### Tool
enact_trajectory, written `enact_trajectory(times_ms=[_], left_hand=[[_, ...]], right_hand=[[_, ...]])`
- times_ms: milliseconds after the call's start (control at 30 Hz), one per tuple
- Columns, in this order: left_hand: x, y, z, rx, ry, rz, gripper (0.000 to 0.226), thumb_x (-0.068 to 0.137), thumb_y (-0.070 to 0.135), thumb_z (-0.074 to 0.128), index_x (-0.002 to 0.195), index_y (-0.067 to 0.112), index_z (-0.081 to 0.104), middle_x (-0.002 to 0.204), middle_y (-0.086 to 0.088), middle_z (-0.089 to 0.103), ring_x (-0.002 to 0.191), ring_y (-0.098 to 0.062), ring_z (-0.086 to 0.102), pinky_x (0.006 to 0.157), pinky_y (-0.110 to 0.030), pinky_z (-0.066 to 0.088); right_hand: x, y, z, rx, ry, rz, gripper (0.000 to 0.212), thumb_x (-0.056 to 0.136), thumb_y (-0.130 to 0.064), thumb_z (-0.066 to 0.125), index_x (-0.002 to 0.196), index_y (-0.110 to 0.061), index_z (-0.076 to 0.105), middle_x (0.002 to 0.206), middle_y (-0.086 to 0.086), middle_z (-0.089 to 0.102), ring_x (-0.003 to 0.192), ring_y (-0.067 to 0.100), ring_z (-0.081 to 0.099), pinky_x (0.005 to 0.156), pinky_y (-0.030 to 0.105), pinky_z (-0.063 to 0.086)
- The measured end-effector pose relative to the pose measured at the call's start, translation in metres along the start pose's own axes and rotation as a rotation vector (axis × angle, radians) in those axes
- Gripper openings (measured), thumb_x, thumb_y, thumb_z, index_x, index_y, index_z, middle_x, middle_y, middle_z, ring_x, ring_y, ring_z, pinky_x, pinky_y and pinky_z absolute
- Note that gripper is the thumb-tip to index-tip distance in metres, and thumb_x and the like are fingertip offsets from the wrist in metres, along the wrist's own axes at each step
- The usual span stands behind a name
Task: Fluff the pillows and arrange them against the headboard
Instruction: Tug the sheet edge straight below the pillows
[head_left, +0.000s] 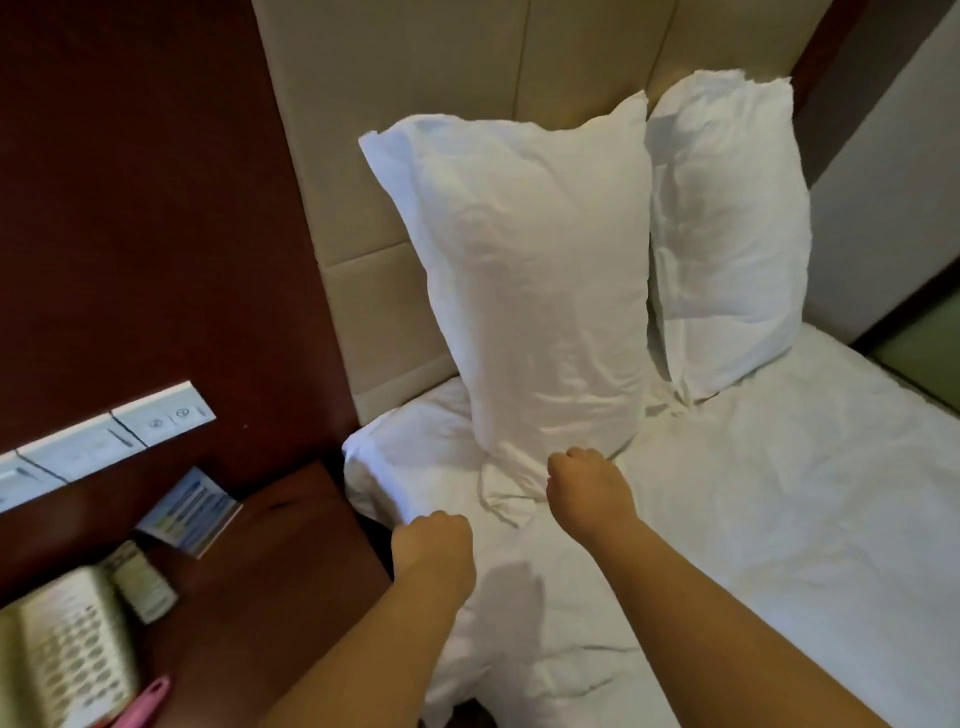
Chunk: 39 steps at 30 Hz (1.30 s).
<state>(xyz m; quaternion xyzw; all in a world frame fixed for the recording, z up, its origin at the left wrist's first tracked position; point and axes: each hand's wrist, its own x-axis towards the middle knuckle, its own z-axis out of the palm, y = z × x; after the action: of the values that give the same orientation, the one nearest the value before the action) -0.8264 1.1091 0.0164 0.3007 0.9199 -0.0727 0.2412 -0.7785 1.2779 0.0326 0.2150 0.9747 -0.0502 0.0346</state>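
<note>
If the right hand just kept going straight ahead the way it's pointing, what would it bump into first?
Most likely the near pillow. The right hand is curled at its bottom end, where the loose pillowcase bunches on the bed, and points up toward the headboard. Whether it already touches the fabric is unclear.

Near pillow (535, 291): plain white, no print. Far pillow (727, 234): same white, greyish in folds. Bed sheet (753, 519): white, faint blue cast at edge. Headboard (415, 73): beige/cream padded panels w/ darker seams. Wall panel (145, 208): dark reddish-brown. Nightstand (291, 535): reddish-brown wood, glossy. Switch strip (104, 441): white w/ grey markings. Card (189, 512): white-blue, rows of blue/yellow print, blurred. Phone (67, 654): cream/beige, grid of pale keys. Pink item (148, 696) at bottom edge; type unclear.
</note>
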Motion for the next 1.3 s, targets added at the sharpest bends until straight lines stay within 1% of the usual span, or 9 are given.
enact_trajectory(times_ms=[200, 400, 567, 733, 867, 1000, 1133, 1233, 1300], left_hand=[[0.060, 0.019, 0.020, -0.030, -0.103, -0.072, 0.023, 0.094, 0.015, 0.047, 0.115, 0.018, 0.056, 0.119, -0.002, 0.057, 0.108, -0.024, 0.058, 0.079, -0.032, 0.037], [0.111, 0.021, 0.062, -0.083, -0.236, -0.081, 0.028, 0.095, 0.017, 0.042, 0.121, 0.017, 0.052, 0.123, -0.005, 0.051, 0.112, -0.026, 0.053, 0.080, -0.033, 0.036], [0.154, 0.020, 0.101, -0.133, -0.325, -0.032, 0.024, 0.095, 0.015, 0.041, 0.117, 0.016, 0.052, 0.120, -0.005, 0.052, 0.111, -0.026, 0.054, 0.085, -0.034, 0.039], [0.201, 0.022, 0.125, -0.547, -0.347, -0.160, 0.027, 0.097, 0.028, 0.040, 0.108, 0.010, 0.058, 0.114, -0.009, 0.060, 0.107, -0.029, 0.057, 0.083, -0.034, 0.044], [0.223, 0.040, 0.131, -0.970, -0.320, -0.346, 0.027, 0.092, 0.032, 0.051, 0.103, 0.012, 0.064, 0.104, -0.006, 0.065, 0.099, -0.027, 0.060, 0.073, -0.029, 0.042], [0.232, 0.061, 0.132, -1.267, -0.289, -0.490, 0.014, 0.084, 0.013, 0.057, 0.092, 0.006, 0.065, 0.098, -0.016, 0.069, 0.096, -0.035, 0.064, 0.080, -0.040, 0.053], [0.234, 0.053, 0.139, -1.279, -0.256, -0.504, 0.015, 0.081, 0.004, 0.053, 0.088, 0.004, 0.066, 0.093, -0.016, 0.069, 0.089, -0.035, 0.063, 0.074, -0.038, 0.051], [0.230, 0.043, 0.142, -1.231, -0.266, -0.443, 0.011, 0.080, 0.005, 0.055, 0.073, 0.012, 0.059, 0.078, -0.006, 0.061, 0.073, -0.025, 0.055, 0.065, -0.031, 0.045], [0.227, 0.035, 0.143, -1.159, -0.254, -0.392, 0.018, 0.079, 0.005, 0.053, 0.065, 0.015, 0.048, 0.066, -0.001, 0.051, 0.063, -0.020, 0.045, 0.055, -0.028, 0.037]], right_hand=[[0.034, 0.022, 0.068, -0.002, -0.205, -0.076, 0.016, 0.089, -0.012, 0.045, 0.098, -0.010, 0.059, 0.101, 0.009, 0.062, 0.096, 0.028, 0.055, 0.071, 0.033, 0.042], [0.050, 0.029, 0.132, 0.030, -0.405, -0.041, 0.022, 0.090, -0.011, 0.042, 0.104, -0.009, 0.058, 0.110, 0.010, 0.059, 0.105, 0.030, 0.052, 0.080, 0.033, 0.042], [0.077, 0.024, 0.172, 0.042, -0.466, -0.013, 0.022, 0.091, -0.010, 0.043, 0.104, -0.006, 0.060, 0.112, 0.013, 0.059, 0.109, 0.031, 0.051, 0.084, 0.035, 0.043], [0.098, 0.021, 0.208, 0.084, -0.554, 0.065, 0.028, 0.092, -0.009, 0.045, 0.115, -0.009, 0.059, 0.121, 0.011, 0.058, 0.117, 0.029, 0.049, 0.094, 0.036, 0.041], [0.100, 0.020, 0.223, 0.118, -0.547, 0.167, 0.022, 0.091, -0.019, 0.048, 0.104, -0.009, 0.063, 0.111, 0.012, 0.062, 0.106, 0.031, 0.057, 0.085, 0.036, 0.045], [0.100, 0.020, 0.229, 0.100, -0.526, 0.137, 0.019, 0.087, -0.011, 0.050, 0.099, -0.009, 0.065, 0.106, 0.011, 0.064, 0.100, 0.029, 0.058, 0.083, 0.034, 0.045], [0.105, 0.022, 0.228, 0.185, -0.539, 0.235, 0.020, 0.086, -0.014, 0.051, 0.088, -0.011, 0.070, 0.097, 0.013, 0.069, 0.092, 0.031, 0.062, 0.076, 0.034, 0.045], [0.100, 0.008, 0.222, 0.135, -0.550, 0.168, 0.020, 0.087, -0.014, 0.048, 0.089, -0.010, 0.068, 0.096, 0.012, 0.067, 0.091, 0.031, 0.061, 0.076, 0.036, 0.045], [0.093, -0.007, 0.220, 0.120, -0.522, 0.128, 0.019, 0.087, -0.009, 0.046, 0.091, -0.007, 0.064, 0.098, 0.012, 0.066, 0.093, 0.030, 0.060, 0.079, 0.036, 0.047]])
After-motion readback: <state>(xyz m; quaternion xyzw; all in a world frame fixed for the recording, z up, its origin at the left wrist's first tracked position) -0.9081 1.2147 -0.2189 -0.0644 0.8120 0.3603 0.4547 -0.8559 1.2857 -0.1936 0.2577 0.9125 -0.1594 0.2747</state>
